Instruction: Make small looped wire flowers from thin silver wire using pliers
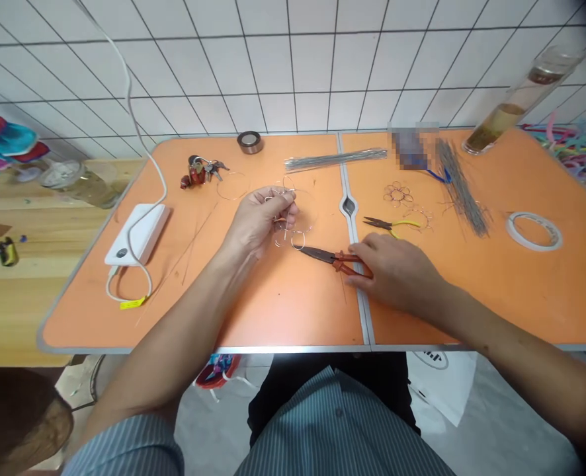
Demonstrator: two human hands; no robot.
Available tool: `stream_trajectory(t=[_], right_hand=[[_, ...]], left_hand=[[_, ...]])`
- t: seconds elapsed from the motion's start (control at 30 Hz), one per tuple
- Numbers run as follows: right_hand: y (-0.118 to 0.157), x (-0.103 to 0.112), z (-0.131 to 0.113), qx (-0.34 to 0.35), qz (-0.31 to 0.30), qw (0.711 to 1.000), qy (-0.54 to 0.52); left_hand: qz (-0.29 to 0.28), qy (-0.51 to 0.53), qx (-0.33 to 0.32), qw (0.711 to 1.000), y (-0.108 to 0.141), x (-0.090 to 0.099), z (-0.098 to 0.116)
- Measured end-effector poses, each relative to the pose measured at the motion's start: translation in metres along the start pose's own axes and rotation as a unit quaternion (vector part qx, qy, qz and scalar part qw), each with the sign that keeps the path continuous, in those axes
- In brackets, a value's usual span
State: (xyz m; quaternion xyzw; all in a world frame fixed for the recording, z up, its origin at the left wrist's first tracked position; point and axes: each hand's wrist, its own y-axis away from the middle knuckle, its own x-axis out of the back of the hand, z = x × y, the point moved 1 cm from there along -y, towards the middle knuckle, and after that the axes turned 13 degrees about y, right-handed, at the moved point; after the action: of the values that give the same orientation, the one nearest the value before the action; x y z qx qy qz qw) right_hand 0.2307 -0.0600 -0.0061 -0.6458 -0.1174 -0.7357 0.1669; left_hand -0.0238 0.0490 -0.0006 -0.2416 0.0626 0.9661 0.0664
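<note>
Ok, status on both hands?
Left hand: pinching thin looped metal wire. Right hand: holding red-handled dark pliers. Yellow-handled pliers lie just beyond.

no clearly legible text anywhere

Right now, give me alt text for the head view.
A person's left hand holds thin looped wire, and the right hand holds red-handled pliers, over an orange table. Yellow-handled pliers, keys and wire bundles lie nearby.

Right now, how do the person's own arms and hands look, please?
Both the left hand and the right hand are bare, no glove or watch showing. The left sleeve is blue-grey with thin pale stripes, matching the shirt, and leaves the forearm uncovered. No right sleeve shows clearly.
</note>
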Motion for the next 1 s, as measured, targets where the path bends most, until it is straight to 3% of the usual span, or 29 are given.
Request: stream_trajectory(t=[0.17,0.33,0.43,0.5,0.6,0.77,0.83,1.0], right_hand=[[0.007,-0.025,-0.011,0.017,0.056,0.996,0.070],[0.008,-0.034,-0.018,0.013,0.129,0.987,0.100],[0.014,-0.031,-0.015,-0.055,0.115,0.991,0.041],[0.019,-0.025,-0.007,-0.104,0.062,0.991,-0.063],[0.024,-0.013,0.005,-0.153,-0.042,0.954,-0.256],[0.011,0.009,0.011,-0.168,-0.032,0.855,-0.490],[0.001,0.018,0.008,-0.147,-0.034,0.826,-0.543],[-0.015,0.029,0.002,-0.115,-0.035,0.801,-0.587]], left_hand=[[-0.012,0.006,-0.009,1.000,0.001,-0.001,0.002],[-0.007,-0.001,-0.020,1.000,0.001,-0.001,0.005],[-0.005,-0.012,-0.040,0.999,0.002,-0.001,0.007],[-0.002,-0.021,-0.060,0.998,0.003,-0.002,0.008],[-0.002,-0.038,-0.090,0.995,0.005,-0.004,0.009],[-0.011,-0.070,-0.126,0.989,0.008,-0.005,0.008],[-0.011,-0.094,-0.161,0.982,0.011,-0.005,0.008],[-0.012,-0.148,-0.220,0.964,0.017,-0.006,0.012]])
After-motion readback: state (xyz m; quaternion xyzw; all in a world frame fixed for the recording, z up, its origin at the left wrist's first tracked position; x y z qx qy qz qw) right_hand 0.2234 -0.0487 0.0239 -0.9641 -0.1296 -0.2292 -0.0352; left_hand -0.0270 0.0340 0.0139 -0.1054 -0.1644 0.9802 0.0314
